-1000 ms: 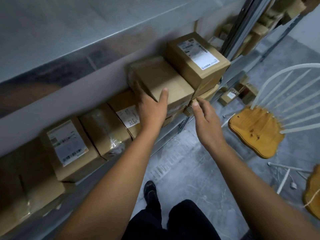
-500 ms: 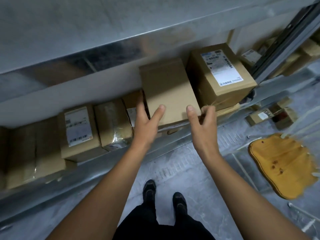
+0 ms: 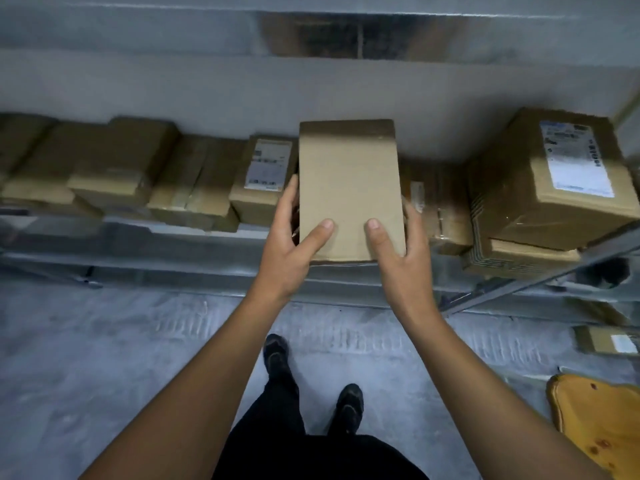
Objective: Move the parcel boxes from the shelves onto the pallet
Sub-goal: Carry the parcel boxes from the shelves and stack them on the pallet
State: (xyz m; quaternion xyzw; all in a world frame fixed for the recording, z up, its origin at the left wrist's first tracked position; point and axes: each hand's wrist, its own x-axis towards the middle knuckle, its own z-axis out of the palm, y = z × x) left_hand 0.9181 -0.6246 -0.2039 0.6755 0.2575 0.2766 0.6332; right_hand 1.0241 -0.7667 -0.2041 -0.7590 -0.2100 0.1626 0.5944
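We hold the plain brown rectangular cardboard parcel box [image 3: 349, 188] at our 12 o'clock. It sits in the row on the shelf, with its near end out over the grey metal shelf rail [image 3: 173, 268]. We cannot tell whether it rests on anything beneath.

Our left hand [image 3: 289, 252] clasps its 9 o'clock side and our right hand [image 3: 400, 252] its 3 o'clock side. Both thumbs are pressed flat on the top face near the front edge, and the fingers reach along the side walls, mostly hidden.

The box looks stiff and square-edged, with a dry, matte skin that should give good friction. We judge it light to moderate in weight, and a two-sided clamp low on the walls should carry it. Squeezing hard may dent the panels.

At its 9 o'clock a small brown carton with a white label [image 3: 265, 181] stands close. At 3 o'clock, well apart, sits a large brown carton with a white shipping label [image 3: 554, 188]. A yellow wooden chair seat [image 3: 599, 424] lies at 5 o'clock on the grey concrete floor [image 3: 104, 358].
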